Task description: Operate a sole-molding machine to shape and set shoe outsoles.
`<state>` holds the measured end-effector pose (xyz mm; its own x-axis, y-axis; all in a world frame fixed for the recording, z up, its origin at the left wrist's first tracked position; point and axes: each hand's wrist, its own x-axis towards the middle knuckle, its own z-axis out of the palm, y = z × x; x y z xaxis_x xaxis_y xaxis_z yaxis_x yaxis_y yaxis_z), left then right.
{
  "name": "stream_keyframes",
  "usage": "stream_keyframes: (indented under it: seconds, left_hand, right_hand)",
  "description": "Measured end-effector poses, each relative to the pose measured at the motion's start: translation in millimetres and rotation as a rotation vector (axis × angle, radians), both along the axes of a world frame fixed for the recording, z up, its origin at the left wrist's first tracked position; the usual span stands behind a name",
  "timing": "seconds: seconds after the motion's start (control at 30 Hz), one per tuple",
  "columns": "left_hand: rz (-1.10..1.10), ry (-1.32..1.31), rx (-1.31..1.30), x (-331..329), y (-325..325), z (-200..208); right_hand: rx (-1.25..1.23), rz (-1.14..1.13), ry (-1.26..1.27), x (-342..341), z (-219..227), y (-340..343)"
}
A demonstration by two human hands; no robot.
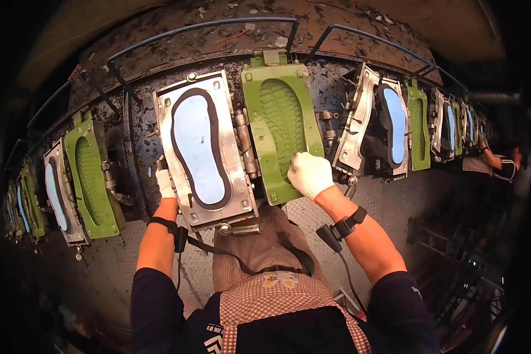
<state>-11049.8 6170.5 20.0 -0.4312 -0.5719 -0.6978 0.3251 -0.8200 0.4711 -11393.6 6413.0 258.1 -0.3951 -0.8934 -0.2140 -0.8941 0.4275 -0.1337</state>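
Observation:
In front of me a hinged shoe-sole mould lies opened out. Its silver metal plate [239, 187], on the left, carries a light-blue insole-shaped piece [196, 138] with a dark rim. The green half [279, 112], on the right, has a sole-shaped hollow with a tread pattern. My left hand [165, 182], in a white glove, grips the plate's left edge; its fingers are partly hidden there. My right hand [310, 174], also gloved, is closed in a fist over the lower right of the green half. Whatever its fingers hold, if anything, is hidden.
More opened moulds stand in a curved row, including a green one [92, 183] at left and a silver one [353, 127] at right. Blue metal rails [206, 26] run behind, above a debris-strewn surface [177, 41]. At far right another person's arm [491, 156] shows.

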Motion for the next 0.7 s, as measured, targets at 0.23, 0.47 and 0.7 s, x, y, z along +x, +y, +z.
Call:
stream_keyframes:
  seconds: [0.23,0.47,0.7]
  left_hand:
    - [-0.225,-0.328,-0.245,158.2,-71.4,11.8]
    - [-0.014,-1.176,-1.077,9.6,-13.7,210.4]
    - [-0.892,-0.219,-1.736,-234.7,243.1,324.9]
  right_hand:
    - [0.306,-0.458,-0.836,-54.2,129.9,96.4]
    - [-0.181,-0.081,0.123,-192.3,60.9,155.7]
    - [-0.057,-0.038,0.257,-294.7,9.0,21.9]
